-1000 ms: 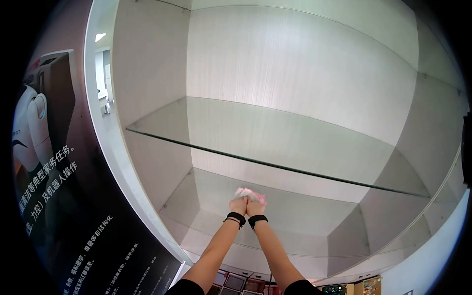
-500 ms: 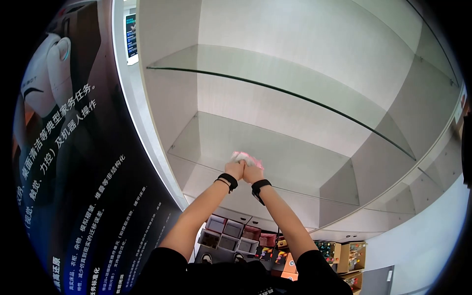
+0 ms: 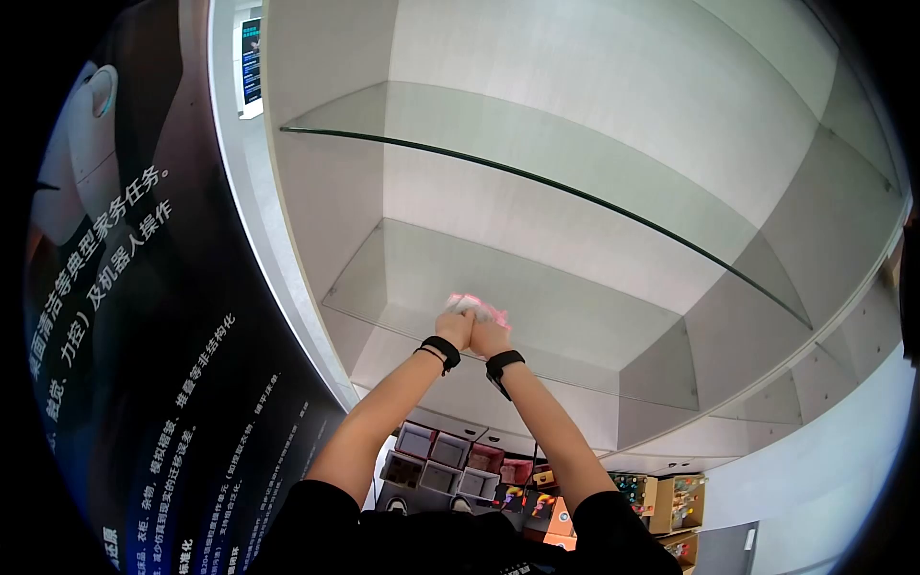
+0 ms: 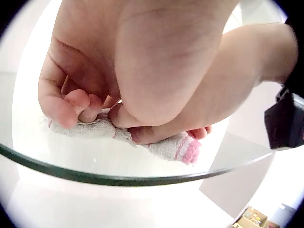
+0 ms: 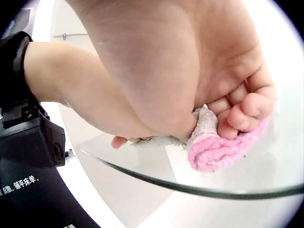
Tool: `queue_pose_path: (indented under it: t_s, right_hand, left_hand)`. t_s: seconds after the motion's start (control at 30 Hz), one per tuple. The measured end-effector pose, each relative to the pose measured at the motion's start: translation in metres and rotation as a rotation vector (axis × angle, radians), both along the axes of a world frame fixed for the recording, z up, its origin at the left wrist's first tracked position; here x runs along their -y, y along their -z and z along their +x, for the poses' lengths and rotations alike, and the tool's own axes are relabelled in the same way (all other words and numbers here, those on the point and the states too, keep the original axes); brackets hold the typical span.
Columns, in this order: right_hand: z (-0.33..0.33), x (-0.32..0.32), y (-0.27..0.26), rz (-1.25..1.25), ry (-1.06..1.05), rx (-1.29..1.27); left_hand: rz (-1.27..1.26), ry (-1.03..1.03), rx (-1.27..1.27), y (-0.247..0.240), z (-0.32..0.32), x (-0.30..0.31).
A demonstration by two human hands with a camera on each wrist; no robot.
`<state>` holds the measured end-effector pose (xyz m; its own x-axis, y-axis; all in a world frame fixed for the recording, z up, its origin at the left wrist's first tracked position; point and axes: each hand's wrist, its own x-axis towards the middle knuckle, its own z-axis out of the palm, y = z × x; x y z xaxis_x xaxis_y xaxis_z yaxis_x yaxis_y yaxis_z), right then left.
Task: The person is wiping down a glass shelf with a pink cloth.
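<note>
Both hands hold a folded white gauze-like cloth with pink edging (image 3: 469,302), low over the lower glass shelf (image 3: 575,321) close to its front edge. My left hand (image 3: 453,329) and right hand (image 3: 491,337) are side by side, thumbs together. In the left wrist view, curled fingers press on the rolled cloth (image 4: 173,147), which lies along the glass just behind the green edge. The right wrist view has the thick pink end (image 5: 213,153) bunched under the right fingers. Part of the cloth is hidden beneath the hands.
A second glass shelf (image 3: 546,182) spans the cabinet above my hands. A dark printed banner (image 3: 144,383) stands close on the left. Below are several storage bins (image 3: 441,476) on the floor and wooden boxes of small items (image 3: 682,503) at the right.
The head view has tilted downward, bringing floor bins into sight. Both hands have drawn the cloth from deeper on the shelf toward its front edge; in the last half second they barely shifted.
</note>
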<state>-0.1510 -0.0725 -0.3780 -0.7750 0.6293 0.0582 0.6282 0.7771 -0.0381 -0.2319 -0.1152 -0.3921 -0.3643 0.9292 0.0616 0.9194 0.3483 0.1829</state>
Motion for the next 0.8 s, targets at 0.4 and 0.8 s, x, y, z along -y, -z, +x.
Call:
queue_pose_path:
  t_s: [0.4, 0.8]
  right_hand:
    - [-0.054, -0.066, 0.017, -0.008, 0.026, 0.028]
    - [-0.077, -0.097, 0.018, 0.010, 0.011, -0.058]
  left_hand:
    - [0.115, -0.087, -0.024, 0.014, -0.047, -0.063]
    - [0.129, -0.127, -0.059, 0.010, -0.068, -0.094]
